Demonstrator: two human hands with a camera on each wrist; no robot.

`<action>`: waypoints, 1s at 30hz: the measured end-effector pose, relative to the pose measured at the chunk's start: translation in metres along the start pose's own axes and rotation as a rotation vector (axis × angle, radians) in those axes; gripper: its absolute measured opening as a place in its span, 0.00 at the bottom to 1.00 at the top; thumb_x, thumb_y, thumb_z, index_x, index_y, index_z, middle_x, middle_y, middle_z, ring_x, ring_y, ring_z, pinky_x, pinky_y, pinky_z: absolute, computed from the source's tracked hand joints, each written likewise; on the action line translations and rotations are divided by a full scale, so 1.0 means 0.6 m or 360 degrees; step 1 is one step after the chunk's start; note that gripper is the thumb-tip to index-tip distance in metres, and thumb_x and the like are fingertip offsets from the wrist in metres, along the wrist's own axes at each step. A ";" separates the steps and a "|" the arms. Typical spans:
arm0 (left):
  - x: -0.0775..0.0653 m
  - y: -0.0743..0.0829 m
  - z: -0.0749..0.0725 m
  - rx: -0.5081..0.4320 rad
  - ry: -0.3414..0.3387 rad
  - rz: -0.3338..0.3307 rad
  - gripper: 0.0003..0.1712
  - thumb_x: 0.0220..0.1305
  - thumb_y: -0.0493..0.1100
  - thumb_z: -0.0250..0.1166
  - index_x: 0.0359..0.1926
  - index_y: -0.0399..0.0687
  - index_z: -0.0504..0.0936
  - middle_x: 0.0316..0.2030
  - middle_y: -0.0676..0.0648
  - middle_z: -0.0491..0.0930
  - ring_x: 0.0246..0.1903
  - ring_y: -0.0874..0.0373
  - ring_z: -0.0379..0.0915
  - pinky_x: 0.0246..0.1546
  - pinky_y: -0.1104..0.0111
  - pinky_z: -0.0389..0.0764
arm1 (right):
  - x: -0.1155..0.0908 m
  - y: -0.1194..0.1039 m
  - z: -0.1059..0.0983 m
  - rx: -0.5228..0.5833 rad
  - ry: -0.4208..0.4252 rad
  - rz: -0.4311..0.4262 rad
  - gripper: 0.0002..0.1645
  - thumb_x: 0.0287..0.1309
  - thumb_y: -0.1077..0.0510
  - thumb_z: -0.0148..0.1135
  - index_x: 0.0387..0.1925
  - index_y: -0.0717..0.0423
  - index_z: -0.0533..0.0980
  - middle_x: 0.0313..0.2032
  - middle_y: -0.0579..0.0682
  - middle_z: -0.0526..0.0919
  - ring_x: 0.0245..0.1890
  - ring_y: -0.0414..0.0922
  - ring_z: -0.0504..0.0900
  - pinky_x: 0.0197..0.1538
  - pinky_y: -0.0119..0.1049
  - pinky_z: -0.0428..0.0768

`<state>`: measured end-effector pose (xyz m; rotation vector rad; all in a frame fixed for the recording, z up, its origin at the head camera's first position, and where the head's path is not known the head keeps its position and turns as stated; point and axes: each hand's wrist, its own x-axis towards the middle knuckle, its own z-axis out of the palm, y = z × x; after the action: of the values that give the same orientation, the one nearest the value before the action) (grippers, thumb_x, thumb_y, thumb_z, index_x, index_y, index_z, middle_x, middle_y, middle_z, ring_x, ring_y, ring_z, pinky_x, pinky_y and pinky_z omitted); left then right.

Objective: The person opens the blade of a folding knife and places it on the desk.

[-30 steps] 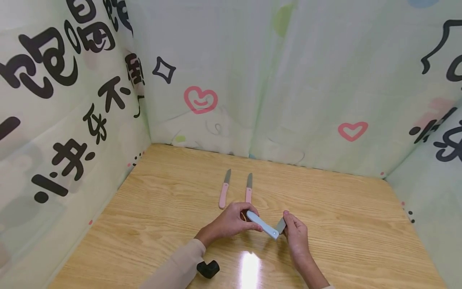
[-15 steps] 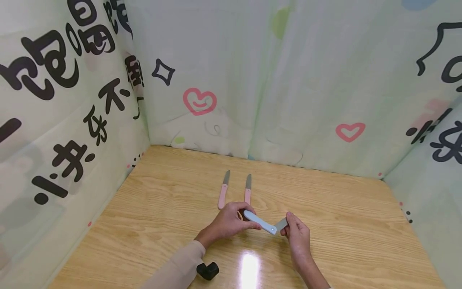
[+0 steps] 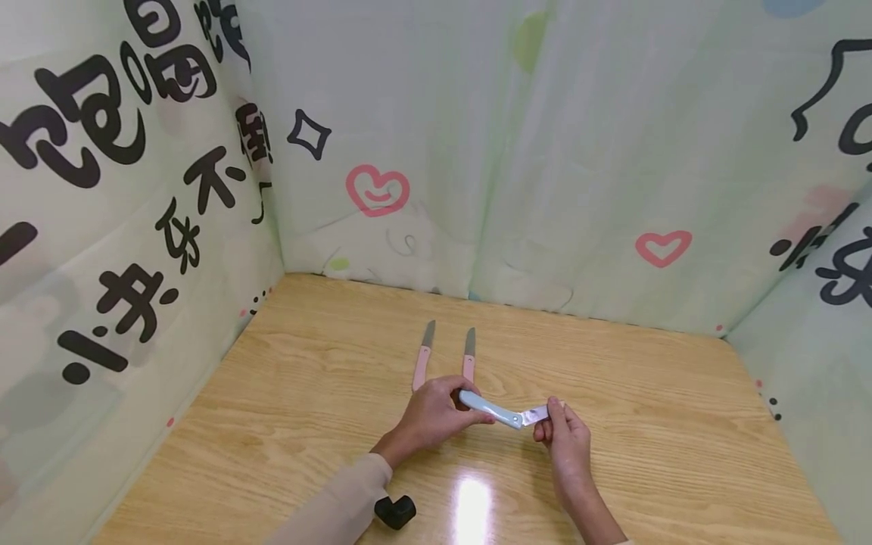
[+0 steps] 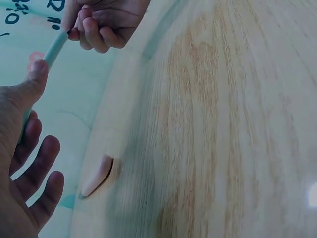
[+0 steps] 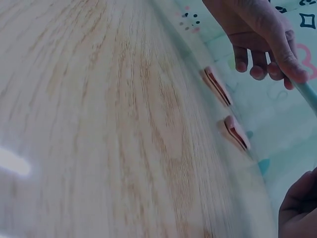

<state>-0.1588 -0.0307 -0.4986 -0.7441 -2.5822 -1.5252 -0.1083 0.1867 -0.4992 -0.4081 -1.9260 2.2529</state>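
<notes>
A light-blue folding knife point(image 3: 492, 409) is held above the table between both hands, its blade swung well out from the handle. My left hand point(image 3: 436, 412) grips the handle between thumb and fingers; in the left wrist view its lower fingers hang loose below. With thumb and forefinger, my right hand point(image 3: 569, 446) pinches the blade point(image 3: 535, 415) near its tip. Just beyond the left hand lie two pink-handled folding knives with blades out, a left one point(image 3: 423, 363) and a right one point(image 3: 469, 354) whose handle end is covered by the hand.
The wooden table point(image 3: 327, 363) is walled by printed cloth point(image 3: 545, 151) at the back and sides. A black object point(image 3: 395, 512) shows by the left sleeve point(image 3: 341, 499). Light glares off the table's near part.
The blue knife's blade has swung further out from its handle, towards a straight line. My right hand has moved slightly right and up with the blade tip; the pink knives stay put.
</notes>
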 end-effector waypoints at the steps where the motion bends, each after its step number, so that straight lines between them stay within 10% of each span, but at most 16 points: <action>1: 0.001 0.000 0.001 0.0021 0.0015 0.0010 0.19 0.52 0.54 0.81 0.37 0.52 0.84 0.27 0.63 0.77 0.25 0.69 0.71 0.26 0.74 0.75 | 0.002 0.001 -0.001 0.0004 0.0004 -0.0005 0.25 0.81 0.52 0.46 0.24 0.60 0.64 0.19 0.45 0.66 0.23 0.38 0.70 0.30 0.29 0.71; 23: 0.015 0.004 0.022 0.0166 0.0371 -0.0286 0.21 0.48 0.61 0.81 0.35 0.55 0.85 0.23 0.63 0.75 0.19 0.67 0.67 0.19 0.71 0.69 | 0.019 0.011 0.003 -0.0059 0.0015 0.0073 0.24 0.81 0.50 0.46 0.35 0.66 0.72 0.23 0.45 0.70 0.25 0.38 0.73 0.34 0.29 0.75; 30: 0.029 -0.002 0.007 -0.0393 0.0180 -0.0179 0.14 0.56 0.41 0.79 0.39 0.47 0.82 0.31 0.54 0.79 0.26 0.63 0.73 0.26 0.73 0.76 | 0.012 0.005 0.007 0.0022 0.0016 -0.0031 0.24 0.81 0.52 0.44 0.33 0.67 0.73 0.21 0.46 0.71 0.23 0.39 0.74 0.32 0.28 0.77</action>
<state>-0.1739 -0.0209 -0.4967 -0.5188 -2.4195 -1.8848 -0.1161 0.1840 -0.5022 -0.3962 -1.9005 2.2464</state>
